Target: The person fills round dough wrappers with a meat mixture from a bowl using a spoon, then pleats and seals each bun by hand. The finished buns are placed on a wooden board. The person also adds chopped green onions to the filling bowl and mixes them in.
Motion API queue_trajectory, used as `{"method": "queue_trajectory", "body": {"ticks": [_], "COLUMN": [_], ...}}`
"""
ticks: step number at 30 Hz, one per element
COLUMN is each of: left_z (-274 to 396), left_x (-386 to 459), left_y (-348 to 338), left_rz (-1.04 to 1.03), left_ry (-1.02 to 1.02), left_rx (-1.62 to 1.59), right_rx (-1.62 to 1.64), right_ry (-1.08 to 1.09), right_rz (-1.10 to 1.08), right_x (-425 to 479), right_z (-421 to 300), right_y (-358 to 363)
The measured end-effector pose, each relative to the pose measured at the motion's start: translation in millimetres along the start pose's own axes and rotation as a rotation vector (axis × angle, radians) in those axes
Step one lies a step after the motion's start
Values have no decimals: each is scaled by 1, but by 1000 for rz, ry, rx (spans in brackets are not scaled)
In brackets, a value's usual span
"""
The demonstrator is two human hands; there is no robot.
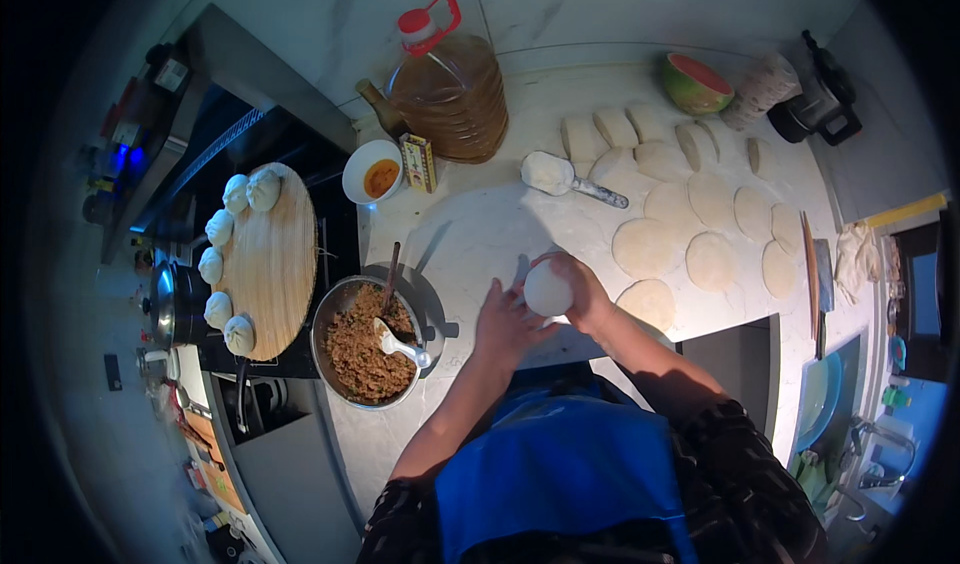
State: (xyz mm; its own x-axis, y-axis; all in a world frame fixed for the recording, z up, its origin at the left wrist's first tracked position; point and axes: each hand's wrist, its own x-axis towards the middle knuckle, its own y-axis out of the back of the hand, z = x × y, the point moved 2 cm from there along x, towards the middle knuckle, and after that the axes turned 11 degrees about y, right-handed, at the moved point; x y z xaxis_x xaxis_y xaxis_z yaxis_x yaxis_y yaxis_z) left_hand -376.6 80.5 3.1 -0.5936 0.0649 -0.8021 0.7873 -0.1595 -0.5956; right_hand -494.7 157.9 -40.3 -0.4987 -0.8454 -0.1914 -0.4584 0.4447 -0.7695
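My right hand (583, 292) holds a pale round piece of dough (548, 289) above the counter's front part. Close beside it on the left is my left hand (504, 320), fingers spread; whether its fingertips touch the dough is unclear. To the left, a steel bowl of minced filling (364, 369) holds a white spoon (401, 345) and a brown stick-like utensil (391, 275). Several filled buns (239, 334) sit along the left side of a round slatted wooden board (274, 271). Flat dough rounds (709, 261) lie on the floured counter to the right.
A flour scoop (551, 174) lies behind my hands. Further back stand a large oil jug (450, 98), a white bowl (361, 165) and a small box (418, 163). A cut watermelon (694, 87) is at back right; a knife (823, 275) lies near the sink.
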Motion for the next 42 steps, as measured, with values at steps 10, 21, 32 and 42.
{"method": "queue_trajectory", "body": {"ticks": [10,21,32,42], "left_z": [15,49,42,32], "left_x": [44,62,62,48], "left_y": [17,12,-39,-59], "left_rz": [-254,-266,-50,-465], "left_ry": [-199,-360,-974,-478], "left_rx": [-459,-623,150,-453], "right_rx": [-1541,-2032,300,-831], "right_ry": [591,397,69,701], "right_rz": [-55,-332,179,-151], "right_x": [100,169,68,34], "right_z": [-60,-73,-26,-52], "right_y": [25,39,-7,-73]}}
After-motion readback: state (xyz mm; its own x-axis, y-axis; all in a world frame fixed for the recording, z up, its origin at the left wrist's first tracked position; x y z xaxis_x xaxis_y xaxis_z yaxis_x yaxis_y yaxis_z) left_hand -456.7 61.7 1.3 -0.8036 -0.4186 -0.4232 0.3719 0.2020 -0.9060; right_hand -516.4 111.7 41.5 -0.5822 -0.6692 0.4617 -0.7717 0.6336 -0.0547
